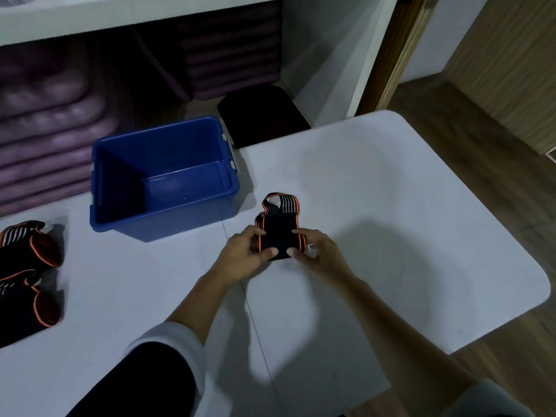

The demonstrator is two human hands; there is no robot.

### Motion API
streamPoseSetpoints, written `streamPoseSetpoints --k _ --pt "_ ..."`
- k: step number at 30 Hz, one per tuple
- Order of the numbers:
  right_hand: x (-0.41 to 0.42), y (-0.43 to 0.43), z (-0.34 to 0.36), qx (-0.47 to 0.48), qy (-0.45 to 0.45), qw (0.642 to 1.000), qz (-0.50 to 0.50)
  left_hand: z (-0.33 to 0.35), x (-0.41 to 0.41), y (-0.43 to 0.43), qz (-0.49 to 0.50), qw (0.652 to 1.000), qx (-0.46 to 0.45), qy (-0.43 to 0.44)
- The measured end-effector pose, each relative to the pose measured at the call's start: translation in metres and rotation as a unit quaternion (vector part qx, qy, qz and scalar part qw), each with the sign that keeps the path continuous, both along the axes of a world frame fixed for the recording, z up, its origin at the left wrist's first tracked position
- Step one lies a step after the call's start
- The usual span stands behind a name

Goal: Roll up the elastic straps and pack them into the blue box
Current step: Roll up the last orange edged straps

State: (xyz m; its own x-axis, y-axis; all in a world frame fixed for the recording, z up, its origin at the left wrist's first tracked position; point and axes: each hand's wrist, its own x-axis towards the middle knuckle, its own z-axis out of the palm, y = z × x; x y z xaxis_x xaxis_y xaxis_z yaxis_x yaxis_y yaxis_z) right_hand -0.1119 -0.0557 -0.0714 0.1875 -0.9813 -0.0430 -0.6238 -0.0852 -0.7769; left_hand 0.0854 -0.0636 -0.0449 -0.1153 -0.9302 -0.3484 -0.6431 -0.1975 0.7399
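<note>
The elastic strap, black with orange edges and pale stripes at its far end, lies near the middle of the white table. Its near part is bunched into a thick fold or roll; which of the two cannot be told. The far, striped end lies flat on the table toward 12 o'clock.

Both hands grip the near part. The left hand holds the strap's 9 o'clock edge, fingers curled over the top and thumb pressed on the near face. The right hand holds the 3 o'clock edge the same way, and the two thumbs nearly meet at the strap's near edge.

At about 10 o'clock from the strap, just beside it, the blue box stands upright on the table with its top open. Well apart at 9 o'clock, by the table's left edge, lie two more straps of the same kind: one strap farther off and another strap nearer the person.

Beyond the box, at 11 o'clock, purple mats are stacked under a white shelf. At 12 o'clock a black pad sits behind the table's far edge. A wooden floor shows at 2 o'clock. A white sleeve cuff covers the left forearm.
</note>
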Motion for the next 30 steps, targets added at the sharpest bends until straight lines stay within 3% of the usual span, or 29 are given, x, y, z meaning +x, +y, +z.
streamPoseSetpoints --k 4,8,18,30 --pt "0.018 -0.017 0.004 0.075 -0.024 0.991 -0.108 -0.012 -0.007 -0.003 0.134 0.989 -0.060 0.002" --pt "0.033 -0.029 0.004 0.064 -0.045 0.982 -0.171 -0.019 -0.015 -0.003 0.161 0.984 -0.066 0.021" --pt "0.032 -0.033 -0.002 0.103 -0.061 0.989 -0.089 -0.019 -0.022 0.000 0.198 0.977 -0.080 0.026" --pt "0.030 -0.025 -0.008 0.136 -0.068 0.987 -0.042 -0.005 -0.022 0.020 0.266 0.955 -0.053 0.117"
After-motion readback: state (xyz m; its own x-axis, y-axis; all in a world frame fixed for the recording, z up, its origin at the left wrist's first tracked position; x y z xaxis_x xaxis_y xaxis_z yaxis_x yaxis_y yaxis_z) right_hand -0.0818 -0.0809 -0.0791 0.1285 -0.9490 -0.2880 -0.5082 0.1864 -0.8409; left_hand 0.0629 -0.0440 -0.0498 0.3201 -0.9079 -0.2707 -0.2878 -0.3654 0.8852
